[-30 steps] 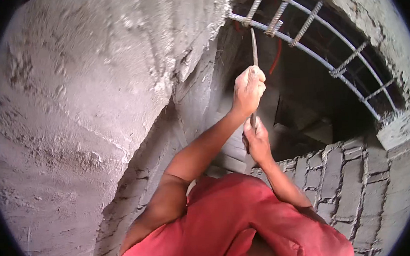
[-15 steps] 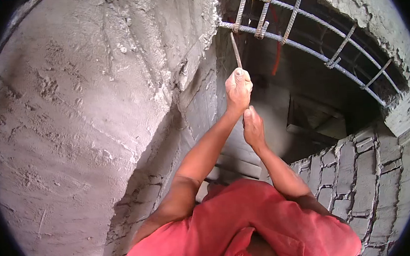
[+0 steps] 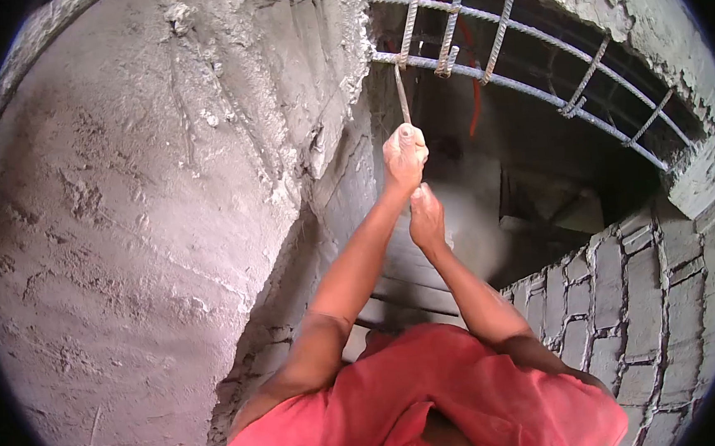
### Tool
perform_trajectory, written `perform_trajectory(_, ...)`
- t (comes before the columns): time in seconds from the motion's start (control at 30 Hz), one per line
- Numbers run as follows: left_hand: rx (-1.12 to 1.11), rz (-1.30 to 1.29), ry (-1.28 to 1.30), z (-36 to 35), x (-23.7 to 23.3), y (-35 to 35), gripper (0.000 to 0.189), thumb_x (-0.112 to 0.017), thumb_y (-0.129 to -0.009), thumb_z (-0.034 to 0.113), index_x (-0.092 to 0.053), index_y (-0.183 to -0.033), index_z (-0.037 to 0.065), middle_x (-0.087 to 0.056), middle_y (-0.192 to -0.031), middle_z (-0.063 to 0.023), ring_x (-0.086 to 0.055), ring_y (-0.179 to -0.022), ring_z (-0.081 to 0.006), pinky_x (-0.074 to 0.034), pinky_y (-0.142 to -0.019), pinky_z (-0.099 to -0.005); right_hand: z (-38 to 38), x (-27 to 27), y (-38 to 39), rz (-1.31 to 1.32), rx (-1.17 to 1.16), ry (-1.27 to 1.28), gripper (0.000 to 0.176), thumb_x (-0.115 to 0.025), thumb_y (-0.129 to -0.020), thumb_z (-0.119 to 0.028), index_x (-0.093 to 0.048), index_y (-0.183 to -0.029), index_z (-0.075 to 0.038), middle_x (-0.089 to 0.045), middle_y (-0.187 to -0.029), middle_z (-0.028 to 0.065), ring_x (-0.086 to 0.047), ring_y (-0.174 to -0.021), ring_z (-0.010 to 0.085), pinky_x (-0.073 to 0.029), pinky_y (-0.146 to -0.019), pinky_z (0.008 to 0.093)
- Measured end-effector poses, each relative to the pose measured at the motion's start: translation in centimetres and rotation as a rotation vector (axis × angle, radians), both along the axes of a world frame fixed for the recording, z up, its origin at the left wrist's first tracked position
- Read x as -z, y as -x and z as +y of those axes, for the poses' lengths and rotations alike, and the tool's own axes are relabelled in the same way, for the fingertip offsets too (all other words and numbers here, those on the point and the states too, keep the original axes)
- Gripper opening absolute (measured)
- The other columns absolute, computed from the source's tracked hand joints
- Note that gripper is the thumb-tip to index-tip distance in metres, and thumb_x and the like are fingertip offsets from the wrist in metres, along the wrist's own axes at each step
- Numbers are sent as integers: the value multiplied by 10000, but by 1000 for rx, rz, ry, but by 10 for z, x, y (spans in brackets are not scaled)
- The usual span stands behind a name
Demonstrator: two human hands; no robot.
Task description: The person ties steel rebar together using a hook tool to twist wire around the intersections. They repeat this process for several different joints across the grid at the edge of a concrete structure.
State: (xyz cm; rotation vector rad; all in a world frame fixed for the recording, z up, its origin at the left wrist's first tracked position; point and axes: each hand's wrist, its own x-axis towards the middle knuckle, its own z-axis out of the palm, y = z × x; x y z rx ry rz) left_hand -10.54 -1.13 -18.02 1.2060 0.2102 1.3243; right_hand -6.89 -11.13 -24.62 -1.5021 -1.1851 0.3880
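Both my arms reach straight ahead toward a grid of steel rebar [image 3: 522, 87] set in an opening between concrete faces. My left hand [image 3: 405, 157] is closed round a thin metal rod [image 3: 402, 95], its thumb lying along the rod. The rod's far end meets the lower rebar near the leftmost crossbar [image 3: 411, 20]; whether it hooks on or only touches cannot be seen. Close behind, my right hand [image 3: 427, 216] is also closed, thumb up, in line with the rod. What lies inside its fingers is hidden.
Rough grey concrete [image 3: 125, 214] fills the left side. A brick wall [image 3: 629, 312] stands at the lower right, and a broken concrete edge [image 3: 608, 7] runs above the rebar. An orange-red strip [image 3: 475, 103] hangs in the dark opening behind the bars.
The view has shifted a little, so the rebar and both hands sit slightly further left. My hands stay closed, and the rod still reaches the same spot on the rebar.
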Motion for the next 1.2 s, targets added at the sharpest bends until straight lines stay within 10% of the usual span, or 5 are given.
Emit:
perform_trajectory(0.17,106,111,99,-9,-20,27,364,-459,-1034,441,-447,-830,139,-381,-525,36,-356,-393,-67,-280,-344,-236,-6,9,23,120,-182,-92,452,-379,-1037,-474,-519,-883,-72,-456,-638,31,-435,-549,151,-382,-519,347)
perform_trajectory(0.53,520,-382,549,-66,-162,27,339,-443,-976,178,-366,-646,190,-356,-549,32,-351,-398,-109,-311,-325,-289,-127,-240,38,1589,-912,90,287,-459,-1037,-306,-483,-1188,-63,-424,-799,-5,-419,-592,102,-388,-490,263)
perform_trajectory(0.8,72,-499,681,-85,-194,-50,147,-360,-940,168,-379,-799,131,-400,-566,1,-365,-412,-114,-294,-373,-304,-187,-276,-44,174,-409,-166,785,-679,-853,-289,-303,-1453,50,-644,-1038,214,-599,-621,126,-496,-554,221)
perform_trajectory(1.0,216,-467,521,-95,-180,-41,197,-396,-1009,263,-353,-849,156,-384,-561,12,-347,-392,-95,-293,-340,-279,-194,-247,-48,-761,-185,-166,394,-590,-921,-121,-565,-1282,34,-562,-1292,197,-622,-750,130,-521,-684,274)
perform_trajectory(1.2,353,-501,423,-99,-123,-23,248,-407,-1054,371,-430,-944,150,-368,-562,34,-333,-387,-85,-296,-327,-260,-183,-156,-12,77,-157,-255,811,-654,-931,-303,-183,-1528,-22,-649,-908,76,-460,-568,52,-360,-494,198)
